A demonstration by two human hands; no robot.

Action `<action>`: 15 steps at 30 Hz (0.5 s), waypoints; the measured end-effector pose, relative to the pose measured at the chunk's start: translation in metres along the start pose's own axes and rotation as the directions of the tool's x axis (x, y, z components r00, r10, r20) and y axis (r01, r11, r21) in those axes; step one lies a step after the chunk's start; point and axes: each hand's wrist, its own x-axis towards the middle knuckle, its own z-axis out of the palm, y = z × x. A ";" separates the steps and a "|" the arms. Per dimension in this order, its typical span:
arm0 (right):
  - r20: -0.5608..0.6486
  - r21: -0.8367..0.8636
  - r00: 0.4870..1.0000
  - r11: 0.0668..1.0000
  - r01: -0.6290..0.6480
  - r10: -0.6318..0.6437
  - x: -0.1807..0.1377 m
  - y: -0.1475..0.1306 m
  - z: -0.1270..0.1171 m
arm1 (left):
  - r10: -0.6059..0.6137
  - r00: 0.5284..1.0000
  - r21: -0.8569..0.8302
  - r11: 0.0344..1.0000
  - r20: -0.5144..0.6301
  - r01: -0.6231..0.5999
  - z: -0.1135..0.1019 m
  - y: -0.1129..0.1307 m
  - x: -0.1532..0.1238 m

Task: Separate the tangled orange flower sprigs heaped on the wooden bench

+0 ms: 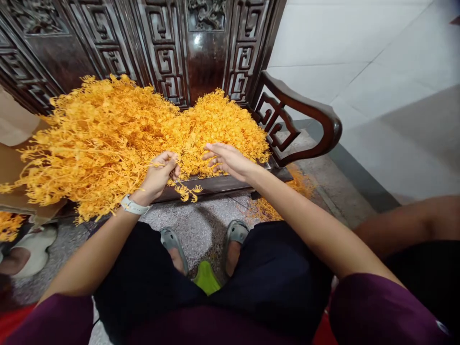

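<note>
The carved bench (pixel 230 182) seat is almost wholly hidden under a heap of orange sprigs (pixel 108 139). Left hand (pixel 160 175) pinches one sprig (pixel 185 188) at the heap's front edge; right hand (pixel 226 160), fingers spread and empty, rests on the heap.

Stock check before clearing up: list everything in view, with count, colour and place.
sprig pile: one heap, orange-yellow, on the bench seat
loose sprig: one, orange-yellow, hanging from the left hand
carved bench: one, dark wood, ahead
fallen sprigs: a scatter, orange-yellow, floor under the armrest
cardboard: one piece, brown, far left
sandals: two, grey, on the feet
watch: one, white, left wrist
left hand: pinching the sprig
right hand: fingers spread on the pile
</note>
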 end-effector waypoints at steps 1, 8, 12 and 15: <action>0.026 0.053 1.000 0.999 0.000 -0.001 -0.001 0.004 0.007 | 0.013 1.000 0.026 1.000 0.010 -0.013 0.004 0.000 -0.002; 0.106 0.292 0.994 0.955 -0.043 0.013 -0.006 0.011 0.034 | 0.278 0.960 0.383 0.888 -0.010 -0.254 0.030 -0.005 -0.019; 0.019 0.201 0.999 0.979 0.041 -0.046 -0.003 0.010 0.024 | 0.362 0.932 0.594 0.743 0.031 -0.309 0.024 -0.001 -0.023; -0.032 -0.053 0.986 0.986 0.159 -0.161 0.004 0.008 0.007 | 0.368 0.926 0.702 0.639 0.079 -0.314 0.015 0.005 -0.025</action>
